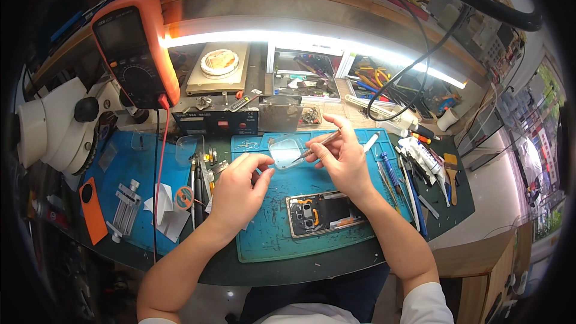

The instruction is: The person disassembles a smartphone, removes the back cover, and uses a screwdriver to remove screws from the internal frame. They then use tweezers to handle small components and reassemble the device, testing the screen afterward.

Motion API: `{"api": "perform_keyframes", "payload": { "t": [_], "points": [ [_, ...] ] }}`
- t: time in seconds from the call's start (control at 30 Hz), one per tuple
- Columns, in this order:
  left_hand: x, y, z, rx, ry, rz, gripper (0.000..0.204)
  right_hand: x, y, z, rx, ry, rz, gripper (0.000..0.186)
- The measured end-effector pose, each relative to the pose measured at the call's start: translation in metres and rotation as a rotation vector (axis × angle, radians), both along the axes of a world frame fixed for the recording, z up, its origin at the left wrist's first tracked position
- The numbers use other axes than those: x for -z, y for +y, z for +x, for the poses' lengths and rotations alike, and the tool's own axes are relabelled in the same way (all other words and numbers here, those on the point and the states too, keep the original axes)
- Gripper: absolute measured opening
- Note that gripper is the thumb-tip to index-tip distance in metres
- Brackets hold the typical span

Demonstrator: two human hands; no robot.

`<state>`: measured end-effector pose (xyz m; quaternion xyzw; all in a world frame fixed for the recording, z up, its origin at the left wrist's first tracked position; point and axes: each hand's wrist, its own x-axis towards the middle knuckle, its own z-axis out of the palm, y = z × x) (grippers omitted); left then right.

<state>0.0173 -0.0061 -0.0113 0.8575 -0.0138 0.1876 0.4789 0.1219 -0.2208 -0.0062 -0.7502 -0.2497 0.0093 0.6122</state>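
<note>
Bright light comes from a long lamp (312, 39), far past the phone (327, 212). The phone lies flat on a blue mat (264, 246), on a messy table (228, 271). Its back is open, so small parts show inside: round camera bits, orange strips and a black patch. The right arm hides a little of its far right corner.

The right hand (345, 159) is up past the phone. It holds a thin pointed tool (321, 145) like a pencil, pinched by the thumb and fingers. The tip is over or at the edge of a clear tub (285, 149), which sits past the phone too. I cannot tell if the tip touches it.

The left hand (240, 189) is to the left of the phone and a bit past it, near the tub. Its fingers curl, with just a narrow gap to the thumb. I cannot tell if it holds something small.

Far left of the phone are a white microscope (57, 120), a metal clamp (126, 210) and a flat orange piece (92, 213). Past the phone, high on the left, is an orange meter (135, 54). Right of the phone are a white tube (423, 153) and a brush (452, 180).
</note>
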Motion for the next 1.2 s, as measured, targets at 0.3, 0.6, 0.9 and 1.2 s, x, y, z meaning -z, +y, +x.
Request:
{"api": "perform_keyframes", "payload": {
  "t": [0.3,0.6,0.9,1.2],
  "points": [
    [0.002,0.001,0.001,0.009,-0.038,0.150,0.019,-0.007,0.001,-0.006,-0.008,-0.019,0.019,0.057],
    [0.003,-0.003,0.002,0.106,-0.050,0.106,0.020,-0.016,0.003,-0.028,-0.105,-0.124,0.036,0.057],
    [-0.001,-0.005,0.001,0.153,-0.071,0.138,0.012,-0.017,-0.001,-0.030,-0.136,-0.274,-0.037,0.054],
    [-0.001,-0.006,-0.002,0.159,-0.214,0.358,0.013,-0.019,-0.004,-0.036,-0.170,-0.472,-0.055,0.056]
  ]
}}
